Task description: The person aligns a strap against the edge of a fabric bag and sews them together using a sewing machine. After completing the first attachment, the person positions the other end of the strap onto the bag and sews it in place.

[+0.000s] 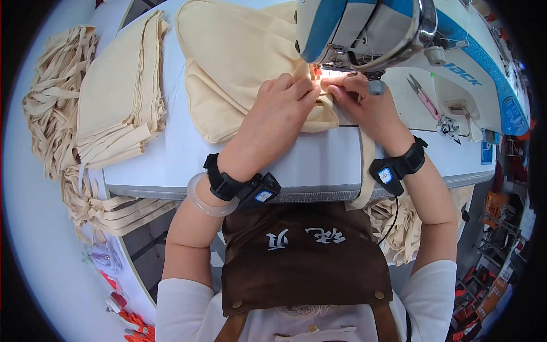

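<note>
Both hands meet at the lit needle area of a blue and white sewing machine (364, 28). My left hand (282, 111) is closed, its fingertips pinching the edge of a cream fabric piece (233, 62) spread to the left. Just right of the needle, my right hand (367, 102) is also closed, thumb and forefinger on the cloth edge by a cream strap (367, 162). That strap hangs down over the table's front edge. Fingertips and cloth nearly touch under the machine head, where bright light hides the details.
Stacked cream fabric panels (117, 91) lie on the left, beside a heap of cream straps (57, 102). Pink-handled scissors (424, 97) rest on the machine bed at the right. A ruler strip (307, 194) runs along the table's front edge.
</note>
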